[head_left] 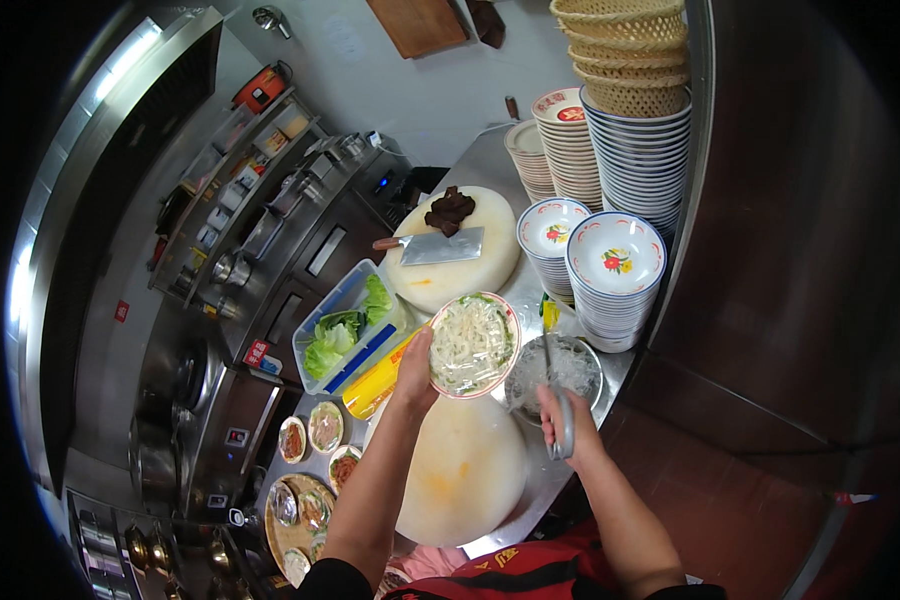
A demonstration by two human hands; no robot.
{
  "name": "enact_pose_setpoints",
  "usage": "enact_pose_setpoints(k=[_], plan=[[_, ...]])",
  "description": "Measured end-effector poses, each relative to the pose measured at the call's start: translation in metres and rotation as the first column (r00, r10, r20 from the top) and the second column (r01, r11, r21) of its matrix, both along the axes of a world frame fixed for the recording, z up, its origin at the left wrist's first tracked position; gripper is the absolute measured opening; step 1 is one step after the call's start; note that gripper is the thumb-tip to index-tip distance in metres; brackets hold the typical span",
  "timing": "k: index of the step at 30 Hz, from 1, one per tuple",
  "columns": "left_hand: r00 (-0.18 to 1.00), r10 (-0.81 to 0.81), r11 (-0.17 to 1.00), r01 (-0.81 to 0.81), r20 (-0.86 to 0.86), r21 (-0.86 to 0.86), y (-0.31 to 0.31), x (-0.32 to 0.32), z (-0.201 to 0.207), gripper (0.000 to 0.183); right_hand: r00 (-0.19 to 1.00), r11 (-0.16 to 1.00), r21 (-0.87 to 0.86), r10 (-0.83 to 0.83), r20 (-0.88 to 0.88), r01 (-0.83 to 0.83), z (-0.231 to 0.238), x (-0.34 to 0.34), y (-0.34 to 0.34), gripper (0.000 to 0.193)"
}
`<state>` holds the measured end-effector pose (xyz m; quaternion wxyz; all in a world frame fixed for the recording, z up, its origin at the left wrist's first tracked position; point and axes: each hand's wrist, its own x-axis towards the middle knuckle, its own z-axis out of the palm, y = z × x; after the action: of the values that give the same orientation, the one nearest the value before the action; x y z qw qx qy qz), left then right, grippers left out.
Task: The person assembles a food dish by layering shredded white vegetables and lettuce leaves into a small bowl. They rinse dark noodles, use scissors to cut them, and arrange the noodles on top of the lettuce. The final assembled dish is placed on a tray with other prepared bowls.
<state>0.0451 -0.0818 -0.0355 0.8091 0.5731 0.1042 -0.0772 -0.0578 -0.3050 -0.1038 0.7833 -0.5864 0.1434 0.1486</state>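
Observation:
My left hand (417,372) holds a red-rimmed plate (518,340) by its left edge. On it lies pale shredded food (473,345) with green bits, under what looks like clear film. My right hand (578,432) is closed on a long metal tool (565,425) with a grey handle; whether it is scissors or tongs I cannot tell. The tool reaches over a metal bowl (600,383) of translucent strands (570,368). A yellow roll (375,385) lies beside my left hand. Below both hands is a thick round chopping board (460,470).
A second round board (435,285) carries a cleaver (445,247) and dark brown pieces (450,210). Lettuce fills a plastic box (305,350). Stacked bowls (617,265) and wicker baskets (630,50) line the right. Small dishes (325,427) and a woven tray (273,535) sit lower left.

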Motion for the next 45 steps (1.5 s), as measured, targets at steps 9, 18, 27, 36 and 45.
enact_pose_setpoints(k=[9, 18, 27, 36, 45], plan=[[0.981, 0.187, 0.969, -0.192, -0.052, -0.153, 0.01, -0.003, 0.012, 0.038, 0.792, 0.342, -0.94, 0.573, 0.21, 0.001, -0.024, -0.073, 0.092, 0.021], [0.891, 0.447, 0.888, -0.432, 0.08, -0.155, 0.01, -0.051, 0.012, 0.031, 0.636, 0.912, -0.094, -0.203, 0.744, 0.4, 0.122, 0.023, 0.039, 0.046], [0.826, 0.536, 0.843, -0.518, 0.173, -0.141, -0.015, -0.074, 0.033, 0.026, 0.945, 0.84, 0.531, -0.074, 0.319, -0.113, 0.127, 0.084, 0.065, 0.061], [0.805, 0.576, 0.817, -0.561, 0.139, -0.134, -0.011, -0.085, 0.027, 0.028, 0.998, 0.65, 0.76, -0.032, 0.052, -0.018, 0.114, 0.077, 0.081, 0.058], [0.833, 0.547, 0.79, -0.546, -0.084, -0.278, -0.007, -0.078, 0.018, 0.033, 0.867, 0.564, 0.735, -0.495, -0.064, 0.376, 0.09, 0.074, 0.103, 0.052]])
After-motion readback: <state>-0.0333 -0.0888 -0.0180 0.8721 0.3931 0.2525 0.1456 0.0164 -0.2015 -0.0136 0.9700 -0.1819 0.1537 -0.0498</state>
